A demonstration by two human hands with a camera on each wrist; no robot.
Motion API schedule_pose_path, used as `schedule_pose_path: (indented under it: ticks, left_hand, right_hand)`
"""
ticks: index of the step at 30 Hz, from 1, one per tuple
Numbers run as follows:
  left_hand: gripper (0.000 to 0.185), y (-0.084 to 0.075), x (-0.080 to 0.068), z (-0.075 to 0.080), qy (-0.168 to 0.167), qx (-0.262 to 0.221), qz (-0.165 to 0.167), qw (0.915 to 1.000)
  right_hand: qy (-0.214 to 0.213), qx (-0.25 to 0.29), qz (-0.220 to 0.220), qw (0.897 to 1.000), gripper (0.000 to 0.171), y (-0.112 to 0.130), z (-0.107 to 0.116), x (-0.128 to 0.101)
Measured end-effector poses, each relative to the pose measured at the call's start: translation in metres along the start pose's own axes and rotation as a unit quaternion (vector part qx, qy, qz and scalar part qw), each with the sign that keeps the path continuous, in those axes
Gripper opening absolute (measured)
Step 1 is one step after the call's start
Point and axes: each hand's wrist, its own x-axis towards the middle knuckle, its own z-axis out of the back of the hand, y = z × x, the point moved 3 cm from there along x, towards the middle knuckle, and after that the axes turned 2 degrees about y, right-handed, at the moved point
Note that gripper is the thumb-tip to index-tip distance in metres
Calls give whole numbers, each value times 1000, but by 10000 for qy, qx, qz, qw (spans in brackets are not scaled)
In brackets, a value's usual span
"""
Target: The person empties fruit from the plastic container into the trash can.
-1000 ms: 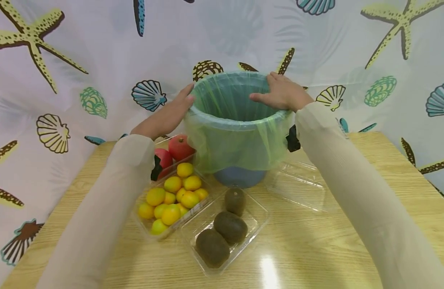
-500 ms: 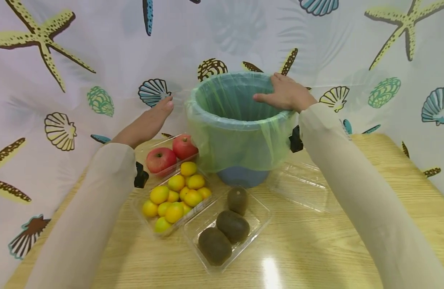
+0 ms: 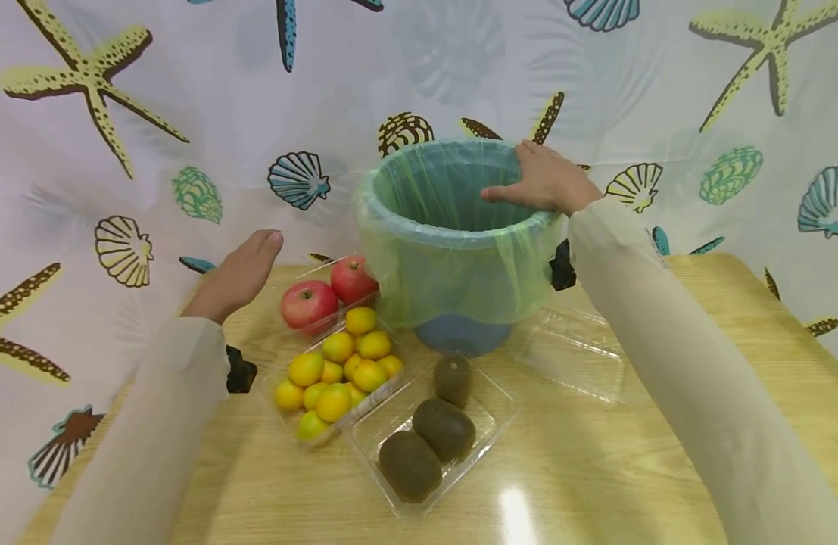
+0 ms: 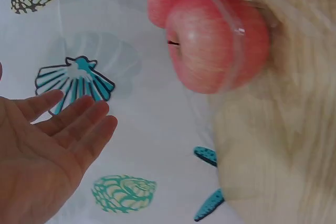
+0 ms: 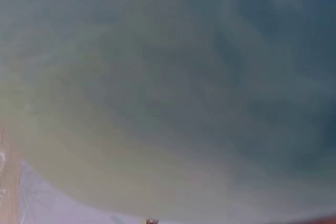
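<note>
Right wrist view: all blur, only green-blue bag film [image 5: 168, 77], no hand visible. Left wrist view: left hand [image 4: 47, 150] cut off lower left; apples [image 4: 210, 40] cut by top edge. Head view: right hand [image 3: 544, 185] fingertips hidden behind bin [image 3: 459, 250] rim.

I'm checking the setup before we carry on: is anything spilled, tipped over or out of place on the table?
Nothing stands out. The lined bin stands upright with the right hand on its rim; the apples, small oranges and kiwis all sit inside their clear trays. The left hand is open, off the bin.
</note>
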Motion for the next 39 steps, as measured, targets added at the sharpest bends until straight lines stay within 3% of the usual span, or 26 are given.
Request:
schedule_pose_path:
  ticks: [9, 16, 22, 29, 39]
  left_hand:
    - [74, 40, -10, -25, 33, -252, 432, 9987]
    - [80, 63, -13, -40, -100, -198, 1012, 9946]
    - [73, 73, -15, -53, -197, -818, 1167, 9896]
    - [74, 87, -15, -62, -150, -1973, 1504, 9686]
    - [65, 86, -8, -65, -113, -2910, 1705, 9413]
  right_hand:
    - [-75, 114, 5, 9999, 95, -6, -2, 0]
    - [-119, 87, 10, 9999, 96, -4, -3, 0]
    - [-119, 79, 28, 9999, 96, 0, -2, -2]
    - [-148, 148, 54, 9998, 95, 1, -2, -2]
    - [-151, 178, 48, 9997, 96, -2, -2, -1]
